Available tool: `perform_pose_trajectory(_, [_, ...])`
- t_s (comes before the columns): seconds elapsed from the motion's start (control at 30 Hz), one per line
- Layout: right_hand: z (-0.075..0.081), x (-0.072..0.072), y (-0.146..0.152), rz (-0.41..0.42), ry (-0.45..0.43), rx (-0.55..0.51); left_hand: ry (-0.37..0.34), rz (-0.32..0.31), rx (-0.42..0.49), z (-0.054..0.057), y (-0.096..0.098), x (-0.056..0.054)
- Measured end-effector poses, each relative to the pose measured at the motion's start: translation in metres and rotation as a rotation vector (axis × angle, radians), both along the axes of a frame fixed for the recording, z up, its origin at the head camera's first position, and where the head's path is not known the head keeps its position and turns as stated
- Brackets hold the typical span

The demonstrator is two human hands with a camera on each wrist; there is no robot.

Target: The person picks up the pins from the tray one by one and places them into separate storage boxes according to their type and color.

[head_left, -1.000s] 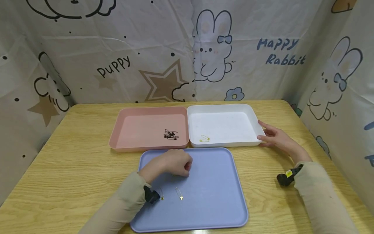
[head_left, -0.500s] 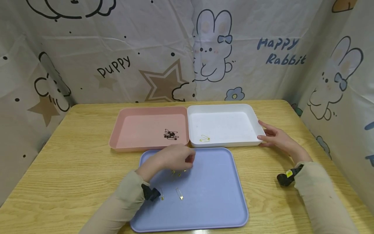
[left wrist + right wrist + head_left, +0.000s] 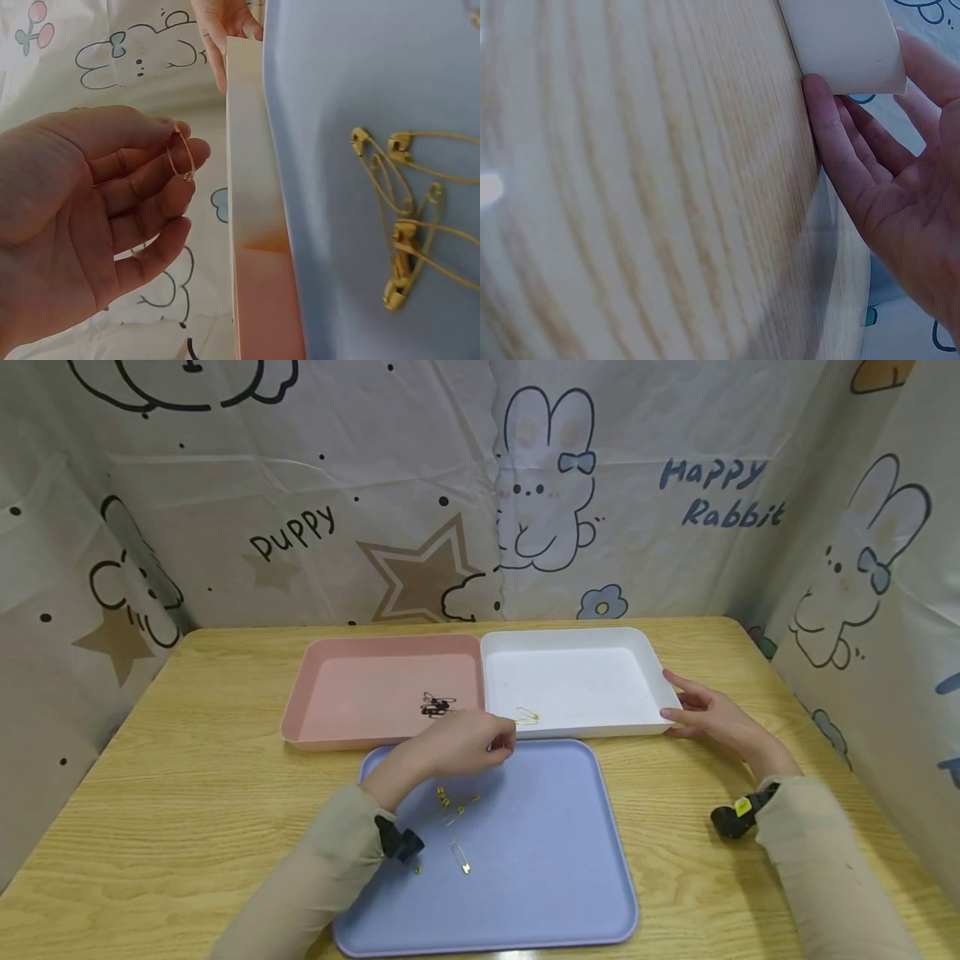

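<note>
My left hand [image 3: 468,743] hangs above the far edge of the blue tray [image 3: 540,860], near the front of the white tray [image 3: 573,681]. Between its thumb and fingertips it pinches a gold safety pin [image 3: 180,154], clearest in the left wrist view. On the blue tray several more gold safety pins [image 3: 405,229] lie in a loose cluster, with a single safety pin [image 3: 461,857] nearer the front. My right hand [image 3: 712,722] rests against the white tray's right end, thumb and fingers touching its wall. Inside that tray lie gold safety pins [image 3: 528,716].
A pink tray [image 3: 360,693] adjoins the white one on the left and contains several black safety pins [image 3: 437,704], partly behind my left hand. All three trays stand on a wooden table [image 3: 187,793]. A printed cloth [image 3: 322,460] hangs at the back and sides.
My left hand has lifted from the blue tray and moved away and right with a gold safety pin, uncovering the pin cluster. The right hand has stayed at the white tray.
</note>
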State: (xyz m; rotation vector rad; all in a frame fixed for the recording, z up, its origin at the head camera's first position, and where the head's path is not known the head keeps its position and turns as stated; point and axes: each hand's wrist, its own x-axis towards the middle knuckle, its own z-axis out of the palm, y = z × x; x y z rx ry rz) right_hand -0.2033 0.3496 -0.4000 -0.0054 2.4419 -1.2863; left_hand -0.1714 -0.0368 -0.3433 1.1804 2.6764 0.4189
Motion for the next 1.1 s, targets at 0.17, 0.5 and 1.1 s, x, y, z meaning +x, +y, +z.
perform_pose_trajectory(0.17, [0.0, 0.0, 0.0, -0.001, -0.003, -0.01, 0.021, -0.002, -0.002, 0.001, 0.006, -0.009])
perform_pose_trajectory(0.5, [0.0, 0.0, -0.001, -0.007, 0.001, -0.029, 0.004, 0.032, 0.037, -0.004, 0.018, -0.027])
perform_pose_trajectory(1.1, [-0.002, -0.001, 0.0, -0.001, 0.004, -0.035, 0.029, 0.069, -0.001, -0.004, 0.044, -0.062])
